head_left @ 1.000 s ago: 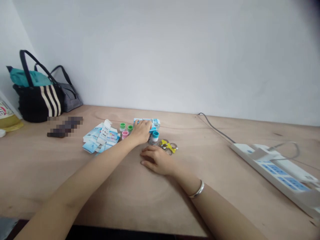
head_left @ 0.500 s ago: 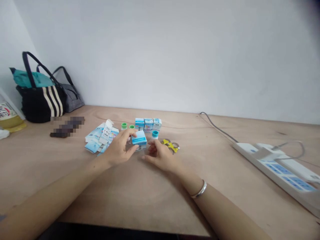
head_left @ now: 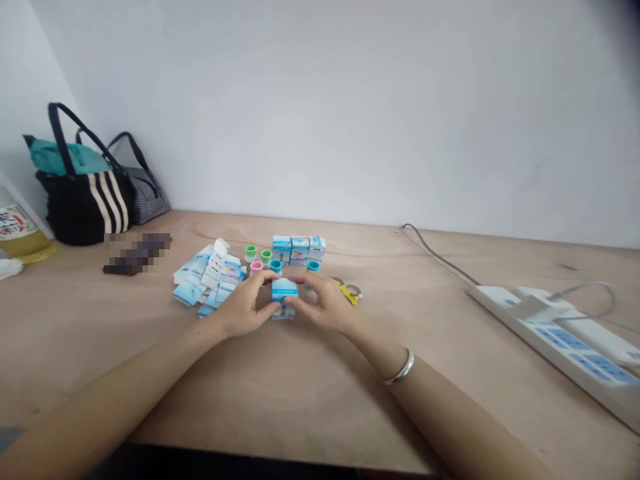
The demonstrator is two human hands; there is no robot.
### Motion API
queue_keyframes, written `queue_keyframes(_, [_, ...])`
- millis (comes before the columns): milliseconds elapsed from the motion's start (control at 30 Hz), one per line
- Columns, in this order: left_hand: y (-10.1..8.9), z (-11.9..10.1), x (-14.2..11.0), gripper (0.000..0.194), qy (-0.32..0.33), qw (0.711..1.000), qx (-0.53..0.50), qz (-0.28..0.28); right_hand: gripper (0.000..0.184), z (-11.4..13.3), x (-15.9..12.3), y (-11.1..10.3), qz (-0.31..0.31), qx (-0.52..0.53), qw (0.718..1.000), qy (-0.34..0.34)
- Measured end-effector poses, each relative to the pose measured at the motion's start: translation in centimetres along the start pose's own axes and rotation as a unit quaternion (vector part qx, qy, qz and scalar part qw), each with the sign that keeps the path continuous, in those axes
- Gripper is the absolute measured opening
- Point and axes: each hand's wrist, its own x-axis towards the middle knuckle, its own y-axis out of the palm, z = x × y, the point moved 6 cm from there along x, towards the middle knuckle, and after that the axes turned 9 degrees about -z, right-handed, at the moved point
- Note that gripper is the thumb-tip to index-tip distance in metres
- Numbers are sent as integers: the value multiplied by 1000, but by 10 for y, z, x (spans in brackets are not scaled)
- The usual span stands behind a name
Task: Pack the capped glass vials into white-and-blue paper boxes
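A small blue-and-white carton (head_left: 285, 291) stands upright between my hands, near the middle of the table. My left hand (head_left: 246, 305) grips its left side with thumb and fingers. From the right, my right hand (head_left: 324, 301) holds the same carton, thumb at the front and fingers behind. Just beyond are small bottles: two with green caps (head_left: 251, 251), one with a pink cap (head_left: 256, 267) and two with blue caps (head_left: 275, 265). The right-hand blue-capped bottle is partly hidden by my right hand. Three similar cartons (head_left: 299, 252) stand in a row behind.
Flattened cartons (head_left: 207, 277) lie in a pile to the left. Yellow pieces with dark rings (head_left: 350, 293) sit to the right. A white power strip (head_left: 560, 340) with a cable crosses the right side. Bags (head_left: 83, 207) and a bottle of yellow liquid (head_left: 25, 240) stand far left.
The carton has come slightly nearer and right, and now stands squarer to me. My right hand has closed onto its right side. The pink-capped and nearer blue-capped bottles have come into clearer view.
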Motion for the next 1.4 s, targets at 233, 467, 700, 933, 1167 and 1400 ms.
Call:
queue_keyframes(233, [5, 3, -9, 74, 9, 996, -84, -36, 31, -18, 13, 3, -19, -41, 992, 122])
queue_keyframes(467, [1, 5, -9, 60, -53, 994, -99, -12, 16, 5, 9, -12, -138, -57, 989, 0])
queue_keyframes(700, [0, 2, -10, 59, -48, 998, -39, -17, 21, 27, 5, -5, -22, -158, 976, -148])
queue_keyframes(933, [-10, -1, -8, 67, -70, 996, -49, -25, 15, 16, 1, -19, 4, -174, 974, -144])
queue_keyframes(1167, [-6, -9, -10, 65, -50, 998, -45, -2, 16, 8, -11, 6, 73, -137, 980, -121])
queue_keyframes(1400, [-5, -12, -8, 52, -22, 998, 58, 27, 16, 3, -9, -3, 116, -101, 983, -100])
